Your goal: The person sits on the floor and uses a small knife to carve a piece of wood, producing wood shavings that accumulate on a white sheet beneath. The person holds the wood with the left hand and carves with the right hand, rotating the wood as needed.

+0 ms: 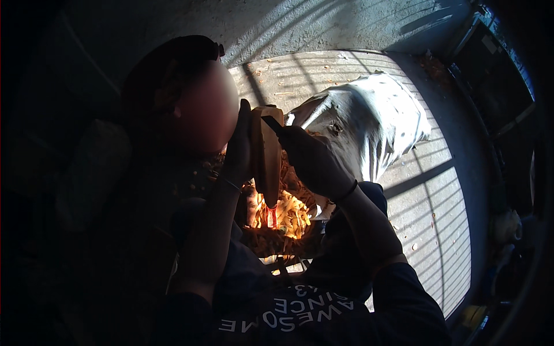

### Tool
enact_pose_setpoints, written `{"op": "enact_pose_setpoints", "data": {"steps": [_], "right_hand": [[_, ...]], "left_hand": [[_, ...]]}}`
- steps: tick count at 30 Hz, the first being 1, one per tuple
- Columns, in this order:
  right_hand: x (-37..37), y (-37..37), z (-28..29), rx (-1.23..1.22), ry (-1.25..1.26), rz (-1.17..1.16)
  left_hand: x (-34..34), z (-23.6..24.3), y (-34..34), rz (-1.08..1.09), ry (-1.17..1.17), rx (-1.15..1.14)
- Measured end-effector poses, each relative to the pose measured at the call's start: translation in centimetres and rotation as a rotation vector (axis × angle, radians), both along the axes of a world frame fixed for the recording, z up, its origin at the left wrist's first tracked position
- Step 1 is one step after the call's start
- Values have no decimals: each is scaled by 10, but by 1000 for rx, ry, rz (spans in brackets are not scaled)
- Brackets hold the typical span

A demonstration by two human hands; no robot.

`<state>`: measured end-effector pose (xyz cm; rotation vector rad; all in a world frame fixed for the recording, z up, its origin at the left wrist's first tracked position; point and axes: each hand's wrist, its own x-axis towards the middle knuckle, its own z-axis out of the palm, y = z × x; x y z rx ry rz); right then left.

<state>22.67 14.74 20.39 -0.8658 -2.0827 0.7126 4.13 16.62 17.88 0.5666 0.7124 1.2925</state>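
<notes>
Upright in front of me stands a long, tan-brown piece with faceted sides [267, 158], narrowing downward; whether it is wood or produce I cannot tell. My left hand [238, 147] grips it along its left side, fingers pointing up. In my right hand [314, 161] is a knife, its short dark blade [271, 123] lying against the piece near the top. The knife's handle is hidden in my closed fingers. Below, between my knees, lies a heap of thin yellow-orange shavings [293, 216], brightly sunlit. A small red item [272, 215] shows at the piece's lower end.
Another person [173, 98] in a dark cap is close by on the left. A large, full white sack [375, 115] lies on the concrete floor [435, 230] to the right, striped with shadows. A rough wall [323, 29] rises behind. Dark shelving [496, 81] stands at far right.
</notes>
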Motion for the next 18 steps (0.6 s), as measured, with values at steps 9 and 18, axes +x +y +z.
{"op": "enact_pose_setpoints", "data": {"steps": [9,18], "right_hand": [[5,2,-3,44,-87,-18],[8,2,5,80,-31,-25]], "left_hand": [[7,17,-9,61,163,9],[8,14,-6,59,201,54]]}}
